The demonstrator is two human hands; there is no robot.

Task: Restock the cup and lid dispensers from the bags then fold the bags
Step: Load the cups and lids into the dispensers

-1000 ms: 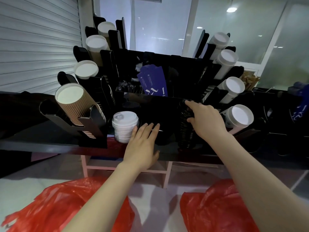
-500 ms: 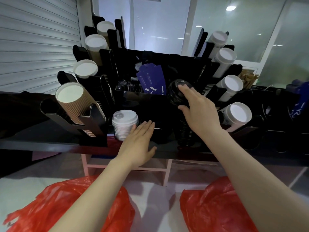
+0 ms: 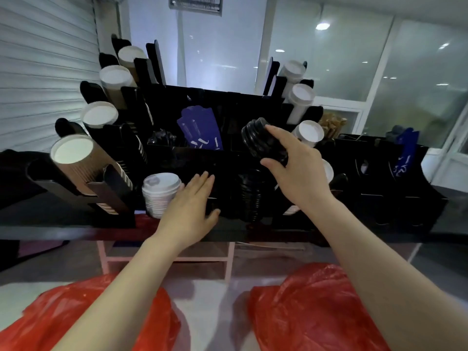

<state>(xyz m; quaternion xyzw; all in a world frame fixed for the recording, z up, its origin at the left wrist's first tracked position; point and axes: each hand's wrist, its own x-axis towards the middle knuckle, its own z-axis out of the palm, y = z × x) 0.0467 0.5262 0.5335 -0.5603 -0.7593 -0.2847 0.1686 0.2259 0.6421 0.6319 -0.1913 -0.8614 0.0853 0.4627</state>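
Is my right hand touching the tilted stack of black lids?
Touching. The head view shows the right hand with its thumb and fingers wrapped round the black lids.

Two red bags (image 3: 101,323) (image 3: 311,310), eight cup stacks (image 3: 72,150) (image 3: 100,115) (image 3: 115,76) (image 3: 130,53) (image 3: 293,68) (image 3: 302,93) (image 3: 309,130) (image 3: 328,171), two black lid stacks (image 3: 258,138) (image 3: 249,196), one white lid stack (image 3: 159,193).
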